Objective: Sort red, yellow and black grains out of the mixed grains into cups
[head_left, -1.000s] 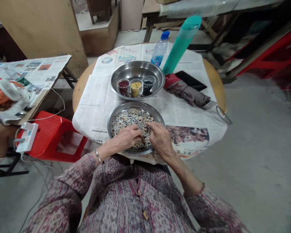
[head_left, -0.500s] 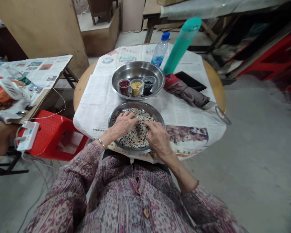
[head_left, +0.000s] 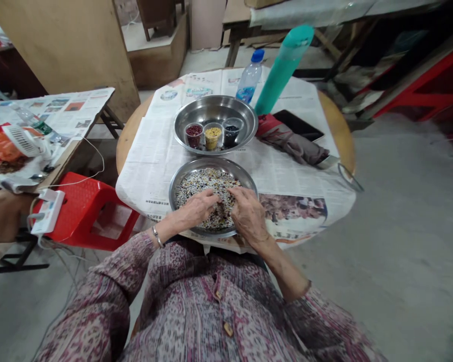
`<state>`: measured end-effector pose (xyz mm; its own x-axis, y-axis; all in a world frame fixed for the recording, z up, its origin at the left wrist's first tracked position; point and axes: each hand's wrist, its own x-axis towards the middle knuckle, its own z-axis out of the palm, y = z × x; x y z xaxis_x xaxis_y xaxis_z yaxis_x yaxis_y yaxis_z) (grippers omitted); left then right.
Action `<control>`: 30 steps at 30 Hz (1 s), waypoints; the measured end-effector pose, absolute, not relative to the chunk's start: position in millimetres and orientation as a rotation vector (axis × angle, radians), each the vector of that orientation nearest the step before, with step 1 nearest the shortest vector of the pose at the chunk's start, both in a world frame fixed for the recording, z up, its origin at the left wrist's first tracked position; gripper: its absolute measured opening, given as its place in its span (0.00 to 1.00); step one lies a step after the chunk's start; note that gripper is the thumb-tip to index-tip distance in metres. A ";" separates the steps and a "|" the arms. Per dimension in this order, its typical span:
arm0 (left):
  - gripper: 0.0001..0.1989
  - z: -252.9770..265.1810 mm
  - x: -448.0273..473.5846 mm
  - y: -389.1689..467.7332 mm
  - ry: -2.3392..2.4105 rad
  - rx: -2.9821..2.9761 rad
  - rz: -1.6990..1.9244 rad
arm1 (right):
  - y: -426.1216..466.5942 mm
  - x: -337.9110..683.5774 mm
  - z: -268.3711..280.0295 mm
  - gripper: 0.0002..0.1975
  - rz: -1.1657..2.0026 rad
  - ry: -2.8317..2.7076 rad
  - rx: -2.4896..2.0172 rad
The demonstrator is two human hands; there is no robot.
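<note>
Mixed grains and beans (head_left: 196, 182), mostly white with dark, yellow and reddish bits, spread over the bottom of a steel basin (head_left: 174, 176). My left hand (head_left: 199, 207) is over the near left part, its fingers bent together at the grains. Across from it, at the right rim, my right hand (head_left: 248, 211) has its fingers curled and index fingertip by the thumb. Any grain pinched in either hand is too small to make out. Behind, a larger steel basin (head_left: 216, 104) holds three clear cups: red beans (head_left: 194, 131), yellow beans (head_left: 212, 134) and black beans (head_left: 231, 130).
Newspaper (head_left: 143, 151) covers the round table. Beyond the basins stand a blue-capped bottle (head_left: 249, 78) and a tall green container (head_left: 283, 70); a folded umbrella (head_left: 290, 141) lies right. At left are a red stool (head_left: 86, 211), a power strip (head_left: 48, 213) and another person's leg (head_left: 7, 213).
My left hand has moved nearer to me and slightly right, uncovering grains at the basin's far left. My right hand stays at the right side, with its fingers slightly more bent.
</note>
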<state>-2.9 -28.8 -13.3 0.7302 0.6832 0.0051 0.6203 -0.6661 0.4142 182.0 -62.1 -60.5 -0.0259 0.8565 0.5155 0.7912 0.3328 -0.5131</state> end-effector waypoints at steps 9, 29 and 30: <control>0.24 -11.8 -0.2 5.8 1.596 2.534 0.232 | -62.3 182.5 -61.2 0.21 0.096 -1.833 -1.473; 0.17 -15.6 14.2 -1.3 0.886 2.804 0.132 | -62.1 181.2 -63.6 0.22 0.121 -1.736 -1.488; 0.16 -15.2 12.6 3.5 0.963 2.803 0.140 | -62.2 181.2 -63.6 0.22 0.111 -1.739 -1.486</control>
<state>12.6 3.5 -15.2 0.7866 0.6166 0.0320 0.6003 -0.7758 0.1943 181.2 -62.2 -63.6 0.0395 0.8537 0.5192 0.7812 0.2977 -0.5488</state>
